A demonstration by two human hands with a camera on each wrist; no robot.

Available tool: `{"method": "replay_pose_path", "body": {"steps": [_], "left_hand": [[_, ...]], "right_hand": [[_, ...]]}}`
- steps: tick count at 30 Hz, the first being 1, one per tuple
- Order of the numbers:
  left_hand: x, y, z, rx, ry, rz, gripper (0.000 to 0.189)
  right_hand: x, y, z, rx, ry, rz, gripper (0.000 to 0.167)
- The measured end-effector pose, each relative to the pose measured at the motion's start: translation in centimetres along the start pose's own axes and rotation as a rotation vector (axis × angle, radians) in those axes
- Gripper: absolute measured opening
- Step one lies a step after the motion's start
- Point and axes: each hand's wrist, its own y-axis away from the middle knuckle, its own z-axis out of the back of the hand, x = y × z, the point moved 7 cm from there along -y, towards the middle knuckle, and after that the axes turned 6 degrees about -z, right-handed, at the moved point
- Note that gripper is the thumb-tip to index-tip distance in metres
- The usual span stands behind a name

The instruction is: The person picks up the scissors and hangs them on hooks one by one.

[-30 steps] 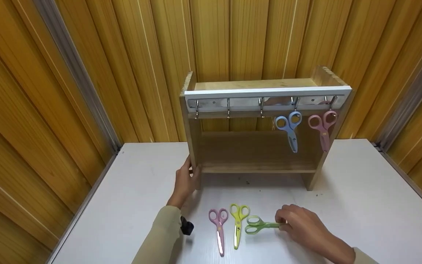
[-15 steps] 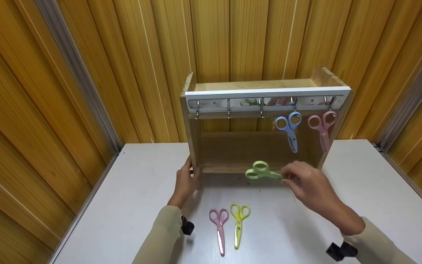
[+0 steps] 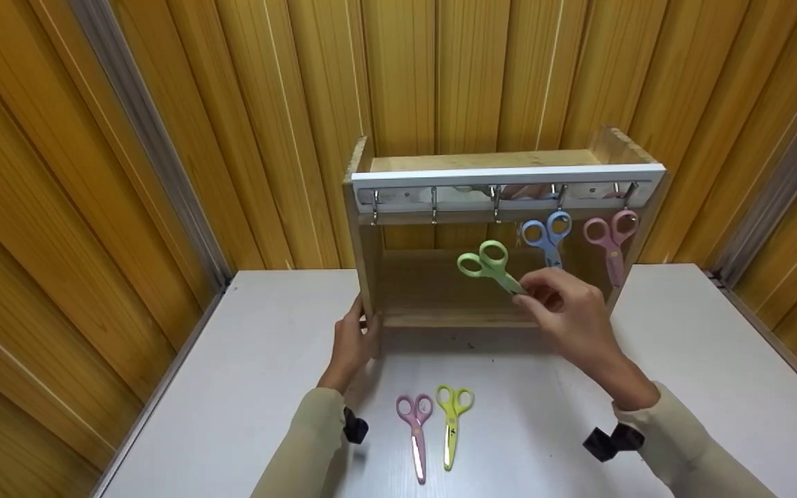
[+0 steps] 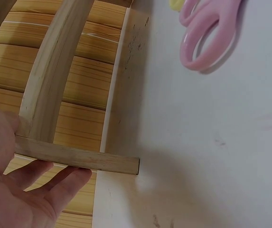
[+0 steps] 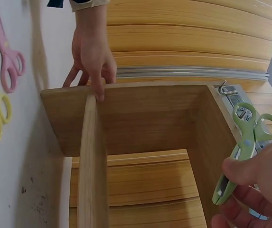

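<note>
Pinching green scissors by their blades, that's the right hand. Left hand, seemingly, clasps the wooden shelf.

Left hand: it grips the wooden rack by its side panel, two fingertips pressed along one face, the opposite side of the hand up where a shelf board joins.
Side panel: edge-on, its squared end showing against the worktop, a little in from the wall-side edge.
Pink scissors: lying on the worktop, well in from that edge; I see only the handle loops.
Yellow piece: just beside the loops, too little showing to name.
Dark scuffs: on the worktop, near the wall-side edge.
Wall: yellow-brown boards beyond that edge.
</note>
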Motion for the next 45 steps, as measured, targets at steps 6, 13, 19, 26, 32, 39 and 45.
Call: {"method": "replay_pose_path", "body": {"steps": [6,13,19,26,32,39,45], "left_hand": [[0.0,-0.1,-0.1,0.004,0.004,0.005,0.058],[0.1,-0.1,-0.3,0.016,0.029,0.034,0.059],[0.0,0.0,-0.2,0.006,0.004,-0.005,0.057],[0.1,0.0,-0.2,-0.003,-0.008,-0.019,0.056],[0.2,0.0,-0.2,-0.001,0.004,0.0,0.056],[0.0,0.1,-0.1,-0.006,0.011,-0.002,0.056],[0.2,0.1,0.0,-0.006,0.012,-0.007,0.056]], "right_hand": [[-0.3,-0.9,-0.4,-0.042,-0.079,-0.099,0.016],[-0.6,-1.5,-1.2,-0.039,-0.151,-0.22,0.015],[-1.0,-1.8,-1.9,-0.06,-0.167,-0.251,0.015],[-1.5,-1.7,-2.6,-0.059,-0.157,-0.275,0.016],[-2.0,-1.5,-3.0,-0.053,-0.143,-0.291,0.018],[-2.5,-1.4,-3.4,-0.045,-0.135,-0.305,0.018],[-2.5,-1.4,-3.7,-0.048,-0.137,-0.303,0.018]]}}
